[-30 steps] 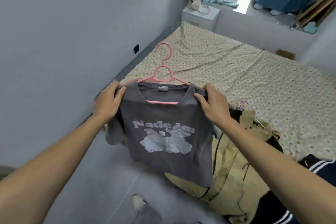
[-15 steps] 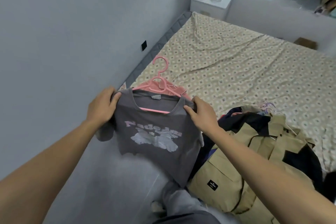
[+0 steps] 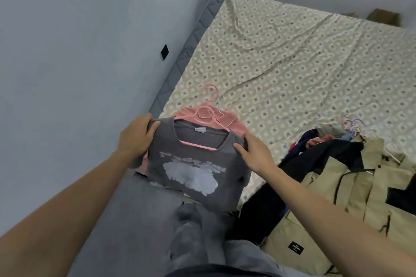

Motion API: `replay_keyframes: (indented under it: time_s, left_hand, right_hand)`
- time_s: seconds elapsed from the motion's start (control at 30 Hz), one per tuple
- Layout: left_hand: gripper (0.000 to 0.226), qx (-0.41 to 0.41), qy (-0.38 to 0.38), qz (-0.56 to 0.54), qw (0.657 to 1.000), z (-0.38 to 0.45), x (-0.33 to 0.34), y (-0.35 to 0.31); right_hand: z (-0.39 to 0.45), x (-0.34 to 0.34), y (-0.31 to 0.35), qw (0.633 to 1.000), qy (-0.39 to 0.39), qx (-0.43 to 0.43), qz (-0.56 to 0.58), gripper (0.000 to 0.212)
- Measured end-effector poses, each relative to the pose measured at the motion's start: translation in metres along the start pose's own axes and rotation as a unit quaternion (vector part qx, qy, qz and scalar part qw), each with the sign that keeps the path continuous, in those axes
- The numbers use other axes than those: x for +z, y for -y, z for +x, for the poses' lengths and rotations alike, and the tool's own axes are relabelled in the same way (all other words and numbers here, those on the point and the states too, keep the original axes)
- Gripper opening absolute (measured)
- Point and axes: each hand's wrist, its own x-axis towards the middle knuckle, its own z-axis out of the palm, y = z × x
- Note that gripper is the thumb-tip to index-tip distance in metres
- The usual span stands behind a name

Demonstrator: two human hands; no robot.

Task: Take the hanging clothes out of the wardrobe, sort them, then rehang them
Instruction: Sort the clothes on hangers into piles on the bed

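Bedsheet (image 3: 304, 63), patterned and wrinkled, fills the frame from 12 to 3 o'clock. Clothes (image 3: 351, 186), a heap of beige and dark garments with hangers at its top, lie on the bed at 4 o'clock. Grey tee (image 3: 193, 164) with a pale print sits at centre, on a pink hanger (image 3: 208, 114) whose hook points to 12 o'clock; it lies over a pink garment (image 3: 234, 123) on the bed edge. Left hand (image 3: 137, 137) grips the tee's shoulder at 9 o'clock, fingers curled round the cloth. Right hand (image 3: 254, 153) pinches the other shoulder at 3 o'clock.
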Motion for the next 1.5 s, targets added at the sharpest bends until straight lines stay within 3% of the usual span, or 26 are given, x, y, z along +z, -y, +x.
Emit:
replay_keyframes:
  time_s: [0.2,0.3,0.37,0.47,0.73,1.17,1.33,1.5]
  left_hand:
    - [0.032,0.043,0.061,-0.019,0.997,0.102,0.042,0.016]
    - [0.026,0.077,0.056,-0.013,0.995,0.149,0.063,0.029]
    - [0.020,0.072,0.059,-0.020,0.995,0.174,0.070,0.023]
    - [0.025,0.073,0.077,-0.039,0.994,0.190,0.070,0.003]
    - [0.034,0.168,0.123,-0.030,0.978,0.188,0.070,-0.045]
    - [0.045,0.352,0.200,-0.017,0.914,0.106,0.128,-0.255]
    - [0.070,0.363,0.208,-0.007,0.908,0.067,0.150,-0.343]
    - [0.057,0.341,0.202,0.017,0.918,0.030,0.208,-0.439]
  right_hand:
    - [0.074,0.020,-0.016,0.995,-0.010,0.085,-0.047,0.027]
    - [0.115,0.031,-0.025,0.990,-0.025,0.127,-0.062,0.019]
    - [0.136,0.036,-0.026,0.983,-0.036,0.167,-0.072,0.026]
    - [0.148,0.036,-0.014,0.976,-0.047,0.201,-0.069,0.041]
    - [0.116,-0.005,-0.011,0.977,-0.058,0.198,-0.058,0.041]
    - [-0.064,-0.132,-0.113,0.937,-0.132,0.310,-0.095,0.043]
    - [-0.114,-0.169,-0.178,0.930,-0.171,0.317,-0.076,0.046]
    - [-0.164,-0.207,-0.297,0.934,-0.161,0.315,-0.056,0.042]
